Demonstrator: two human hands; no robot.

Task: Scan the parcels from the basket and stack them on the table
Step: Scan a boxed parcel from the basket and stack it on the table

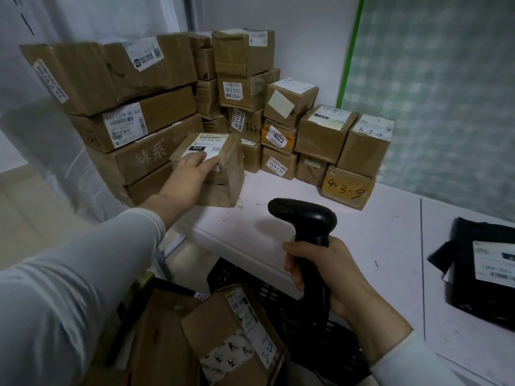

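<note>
Left hand [192, 168]: fingers flat on top of the small brown parcel [223, 179], not gripping.
Small brown parcel: at the table's [362, 235] front left corner, maybe touching the big box stack [125, 115].
Right hand [320, 271]: wrapped round the black scanner [303, 218].
Basket [267, 291]: below the table's front edge, another parcel [220, 332] inside.

Brown cardboard parcels [145, 107] with white labels, black barcode scanner [306, 227], black mesh basket [278, 296], whitish surface [362, 232], green wall stripe [351, 51].
</note>
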